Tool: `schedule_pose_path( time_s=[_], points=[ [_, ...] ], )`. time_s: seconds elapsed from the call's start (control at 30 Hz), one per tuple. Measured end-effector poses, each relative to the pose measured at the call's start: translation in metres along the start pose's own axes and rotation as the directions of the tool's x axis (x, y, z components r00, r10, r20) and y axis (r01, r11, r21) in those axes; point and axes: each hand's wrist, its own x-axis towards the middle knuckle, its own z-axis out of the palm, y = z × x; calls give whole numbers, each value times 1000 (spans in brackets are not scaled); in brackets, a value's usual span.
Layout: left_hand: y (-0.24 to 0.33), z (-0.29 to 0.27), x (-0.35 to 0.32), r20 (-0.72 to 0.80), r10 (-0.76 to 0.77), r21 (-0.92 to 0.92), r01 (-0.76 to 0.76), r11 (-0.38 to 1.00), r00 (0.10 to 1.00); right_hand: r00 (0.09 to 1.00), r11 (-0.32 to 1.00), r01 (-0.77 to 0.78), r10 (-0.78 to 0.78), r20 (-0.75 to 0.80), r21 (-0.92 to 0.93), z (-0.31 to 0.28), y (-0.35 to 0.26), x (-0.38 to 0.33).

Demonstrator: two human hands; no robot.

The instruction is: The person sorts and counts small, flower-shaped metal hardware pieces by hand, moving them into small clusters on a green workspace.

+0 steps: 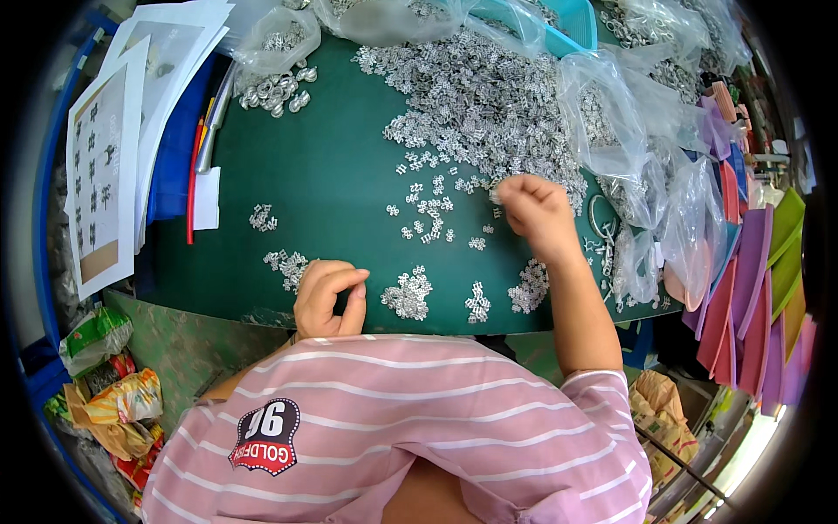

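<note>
A large heap of small silver metal charms (pixel 489 105) covers the far right of the green tabletop (pixel 305 166). My right hand (pixel 534 212) is at the heap's near edge, its fingers curled together; whatever they hold is hidden. My left hand (pixel 330 297) rests by the table's near edge with fingers bent in and the thumb close to them; its contents cannot be made out. Beside it lies a small charm pile (pixel 286 267). Another sorted pile (pixel 407 293) sits between my hands, with a smaller cluster (pixel 477 303) to its right. Loose charms (pixel 429 210) are scattered between heap and piles.
Another pile (pixel 529 286) lies under my right forearm. Clear plastic bags (pixel 602 113) and a turquoise basket (pixel 572 26) border the heap. Printed sheets (pixel 109 166), a red pen (pixel 191 192) and a cutter knife (pixel 214 127) lie left. Colourful strips (pixel 751 288) hang right.
</note>
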Motion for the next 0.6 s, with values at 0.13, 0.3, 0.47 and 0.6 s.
schedule_pose_path(
  time_s=[0.13, 0.3, 0.47, 0.6],
  points=[
    [0, 0, -1, -7, -1, -2, 1, 1000, 1000, 993, 974, 112, -118, -18, -196, 8, -7, 2],
    [2, -1, 1, -3, 12, -15, -13, 1000, 1000, 826, 397, 443, -530, 194, -804, 27, 3, 6],
    [-1, 0, 3, -3, 33, -13, -33, 999, 999, 746, 207, 466, -614, 256, -860, 29, 5, 11],
    [-1, -1, 2, 6, 26, -21, -26, 999, 1000, 997, 997, 71, -71, 25, -8, 11, 5, 14]
  ],
)
